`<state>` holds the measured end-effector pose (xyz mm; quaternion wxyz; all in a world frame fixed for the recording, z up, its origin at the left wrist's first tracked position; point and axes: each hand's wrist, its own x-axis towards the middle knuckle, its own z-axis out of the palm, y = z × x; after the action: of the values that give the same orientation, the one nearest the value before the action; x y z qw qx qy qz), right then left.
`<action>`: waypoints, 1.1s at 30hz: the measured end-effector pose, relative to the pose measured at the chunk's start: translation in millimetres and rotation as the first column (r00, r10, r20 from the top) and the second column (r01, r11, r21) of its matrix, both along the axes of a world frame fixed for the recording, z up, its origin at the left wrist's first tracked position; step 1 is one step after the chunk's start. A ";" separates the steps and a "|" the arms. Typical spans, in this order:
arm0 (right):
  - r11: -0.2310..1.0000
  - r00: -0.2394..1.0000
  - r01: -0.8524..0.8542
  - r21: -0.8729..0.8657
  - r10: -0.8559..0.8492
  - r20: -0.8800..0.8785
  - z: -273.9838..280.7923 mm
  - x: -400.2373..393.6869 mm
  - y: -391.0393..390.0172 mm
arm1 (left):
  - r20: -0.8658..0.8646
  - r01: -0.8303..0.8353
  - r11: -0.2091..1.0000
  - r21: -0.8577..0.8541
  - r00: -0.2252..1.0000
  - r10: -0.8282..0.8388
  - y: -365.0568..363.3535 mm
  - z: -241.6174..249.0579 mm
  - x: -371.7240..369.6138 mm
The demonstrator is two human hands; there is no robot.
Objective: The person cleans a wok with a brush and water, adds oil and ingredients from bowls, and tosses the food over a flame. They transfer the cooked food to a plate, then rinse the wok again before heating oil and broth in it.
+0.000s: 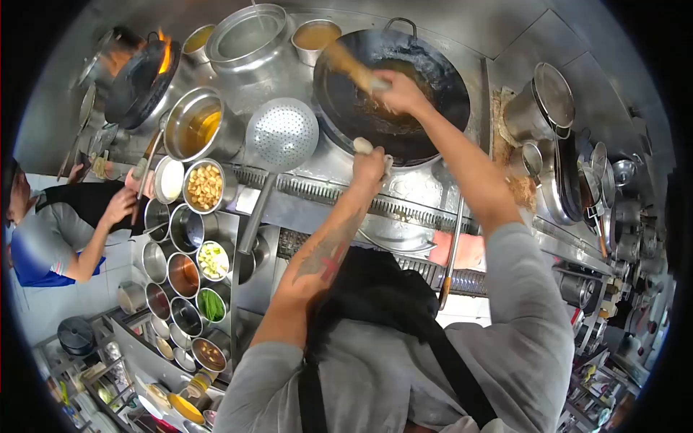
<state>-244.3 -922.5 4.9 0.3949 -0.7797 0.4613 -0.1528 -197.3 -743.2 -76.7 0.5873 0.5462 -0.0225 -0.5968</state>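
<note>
A large black wok [433, 79] sits on the steel range in front of me, with brown liquid at its bottom. My right hand [398, 92] is inside it, shut on a bamboo brush [346, 65] whose head points to the wok's left side. My left hand [369, 164], on a tattooed forearm, grips the wok's near rim handle through a white cloth [362, 145].
A perforated skimmer [281, 133] lies left of the wok, next to a pot of oil [193, 124] and a bowl of fried cubes [204, 187]. Several condiment bowls [184, 274] line the lower left. Another person [50, 231] stands by a flaming wok [141, 76]. Pots [538, 108] crowd the right.
</note>
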 end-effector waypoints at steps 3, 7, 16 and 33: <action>0.984 0.973 -0.054 -0.168 0.014 -0.232 22.7 -16.0 -10.9 | 0.039 0.063 0.998 -0.008 0.997 -0.063 -2.9 -6.3 6.7; 0.949 0.947 -0.228 0.220 0.268 -0.176 83.3 -57.0 70.7 | -0.035 0.066 0.998 0.015 0.997 -0.065 -5.4 -16.6 5.7; 0.857 0.856 -0.401 -0.323 0.225 -0.465 46.4 -44.2 82.7 | 0.331 0.001 0.996 -0.090 0.943 0.029 -11.4 -9.7 14.8; 0.971 0.887 0.215 -0.108 -0.241 -0.394 8.0 53.0 -26.0 | 0.249 0.106 0.993 -0.047 0.964 -0.091 -2.9 -15.0 12.4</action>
<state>-191.3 -948.5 12.9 0.2464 -0.7465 0.6162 -0.0479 -184.9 -746.1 -91.7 0.5658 0.5963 -0.1403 -0.5519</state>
